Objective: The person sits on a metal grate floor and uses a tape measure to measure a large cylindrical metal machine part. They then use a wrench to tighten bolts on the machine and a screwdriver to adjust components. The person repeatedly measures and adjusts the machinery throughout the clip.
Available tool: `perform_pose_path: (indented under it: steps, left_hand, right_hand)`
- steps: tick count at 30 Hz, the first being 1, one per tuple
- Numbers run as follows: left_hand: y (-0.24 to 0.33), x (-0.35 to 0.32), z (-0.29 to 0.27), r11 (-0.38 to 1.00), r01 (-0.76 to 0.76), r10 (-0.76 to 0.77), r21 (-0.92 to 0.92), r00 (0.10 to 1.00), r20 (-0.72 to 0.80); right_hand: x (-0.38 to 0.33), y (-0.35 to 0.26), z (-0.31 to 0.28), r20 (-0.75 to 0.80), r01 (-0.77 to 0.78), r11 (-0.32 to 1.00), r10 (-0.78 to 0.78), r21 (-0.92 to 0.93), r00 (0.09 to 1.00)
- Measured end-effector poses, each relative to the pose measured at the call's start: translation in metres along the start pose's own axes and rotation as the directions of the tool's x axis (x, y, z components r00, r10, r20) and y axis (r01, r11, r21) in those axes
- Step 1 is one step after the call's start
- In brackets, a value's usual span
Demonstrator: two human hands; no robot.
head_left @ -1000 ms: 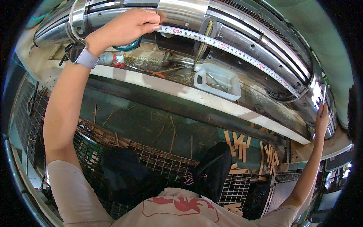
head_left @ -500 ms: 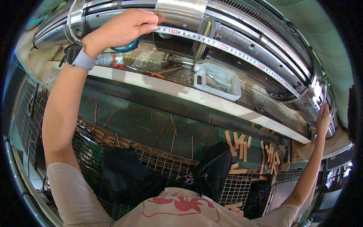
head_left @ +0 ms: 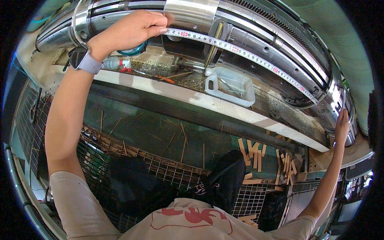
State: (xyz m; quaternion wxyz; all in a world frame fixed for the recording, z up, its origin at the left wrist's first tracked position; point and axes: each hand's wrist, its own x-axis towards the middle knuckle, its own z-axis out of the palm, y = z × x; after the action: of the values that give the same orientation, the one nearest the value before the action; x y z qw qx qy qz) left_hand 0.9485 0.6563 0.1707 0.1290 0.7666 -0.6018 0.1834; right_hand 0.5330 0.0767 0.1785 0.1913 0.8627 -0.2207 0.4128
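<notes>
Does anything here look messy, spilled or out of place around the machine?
Yes. Short wooden strips lie scattered in a heap on the floor below the ledge, and thin splinters are strewn over the dark floor. Gritty debris covers the ledge around the white plastic jug.

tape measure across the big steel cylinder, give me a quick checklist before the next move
1. Left hand pins the near end of the tape measure on the steel cylinder: ok.
2. Right hand reaches the far end of the tape at the cylinder's rim: ok; the exact grip is too small to tell.
3. Tape runs taut, without sag or twist, between the hands: ok.
4. Tape face with markings turned up toward the camera: ok.
5. Tape clear of the white plastic jug on the ledge below: ok.
6. Footing on the wire grating among scattered wood strips: cannot tell.
</notes>
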Motion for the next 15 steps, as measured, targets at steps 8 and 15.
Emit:
perform_pose_path:
  steps: [8,15]
  left_hand:
    - [0.0,0.0009,-0.0001,1.0,-0.002,0.001,0.022,1.0,0.024]
    - [0.0014,-0.0005,-0.001,1.0,0.011,-0.012,0.015,1.0,0.018]
  right_hand:
    - [0.0008,0.0005,-0.0002,0.014,0.013,1.0,-0.014,0.012,1.0]
    - [0.0017,-0.0037,-0.003,0.027,0.024,1.0,-0.024,0.01,0.999]
